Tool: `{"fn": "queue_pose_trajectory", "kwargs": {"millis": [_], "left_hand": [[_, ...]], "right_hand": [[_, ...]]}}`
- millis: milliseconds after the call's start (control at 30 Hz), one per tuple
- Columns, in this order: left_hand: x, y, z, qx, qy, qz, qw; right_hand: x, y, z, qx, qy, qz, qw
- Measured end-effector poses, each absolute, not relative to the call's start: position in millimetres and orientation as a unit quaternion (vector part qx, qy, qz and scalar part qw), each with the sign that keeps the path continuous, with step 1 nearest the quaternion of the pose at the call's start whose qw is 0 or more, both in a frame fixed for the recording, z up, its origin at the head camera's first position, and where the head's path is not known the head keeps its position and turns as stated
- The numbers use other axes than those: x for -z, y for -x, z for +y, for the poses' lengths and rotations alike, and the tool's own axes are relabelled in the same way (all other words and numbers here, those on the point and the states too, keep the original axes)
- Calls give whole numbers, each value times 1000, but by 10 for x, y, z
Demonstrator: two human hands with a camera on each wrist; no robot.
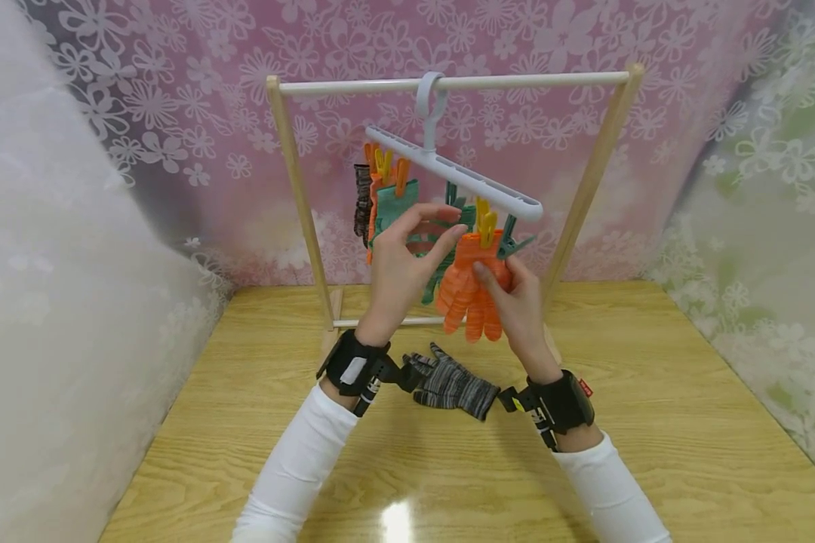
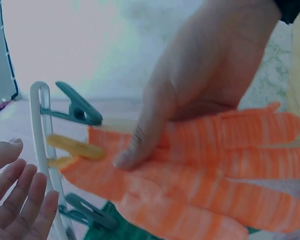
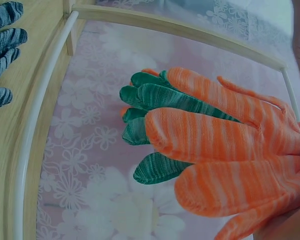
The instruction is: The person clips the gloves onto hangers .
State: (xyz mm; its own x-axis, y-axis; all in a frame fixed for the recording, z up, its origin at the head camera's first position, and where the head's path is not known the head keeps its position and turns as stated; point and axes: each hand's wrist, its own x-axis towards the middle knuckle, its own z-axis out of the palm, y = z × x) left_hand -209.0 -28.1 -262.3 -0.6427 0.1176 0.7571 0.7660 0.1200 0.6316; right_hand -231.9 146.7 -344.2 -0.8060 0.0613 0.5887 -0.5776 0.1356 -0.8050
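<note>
An orange striped glove (image 1: 473,283) hangs fingers down from a yellow clothespin (image 1: 487,226) at the near end of a white hanger (image 1: 458,175). My right hand (image 1: 519,305) pinches this glove below its cuff, thumb in front. My left hand (image 1: 407,260) is held up beside the cuff with fingers apart and nothing between them. A dark green clothespin (image 2: 76,107) stands by the cuff's corner in the left wrist view. Behind the orange glove hangs a green glove (image 3: 162,97), partly hidden by it.
The hanger hooks over the white bar (image 1: 536,80) of a wooden rack (image 1: 299,196). More gloves, among them a light green one (image 1: 395,202), hang at its far end from orange and yellow clothespins. A grey-black striped glove (image 1: 451,385) lies on the wooden table (image 1: 652,422).
</note>
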Motion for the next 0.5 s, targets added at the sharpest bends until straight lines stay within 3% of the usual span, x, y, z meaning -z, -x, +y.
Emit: {"fn": "queue_pose_trajectory", "kwargs": {"millis": [233,500], "left_hand": [[2679,2176,-113,569,338,-707,248],[2662,2123,77,426,324,-769,348]], "right_hand": [[3469,2306,1450,-626,-173,-719,246],[3466,2272,1428,-610,-158,-733,258]]}}
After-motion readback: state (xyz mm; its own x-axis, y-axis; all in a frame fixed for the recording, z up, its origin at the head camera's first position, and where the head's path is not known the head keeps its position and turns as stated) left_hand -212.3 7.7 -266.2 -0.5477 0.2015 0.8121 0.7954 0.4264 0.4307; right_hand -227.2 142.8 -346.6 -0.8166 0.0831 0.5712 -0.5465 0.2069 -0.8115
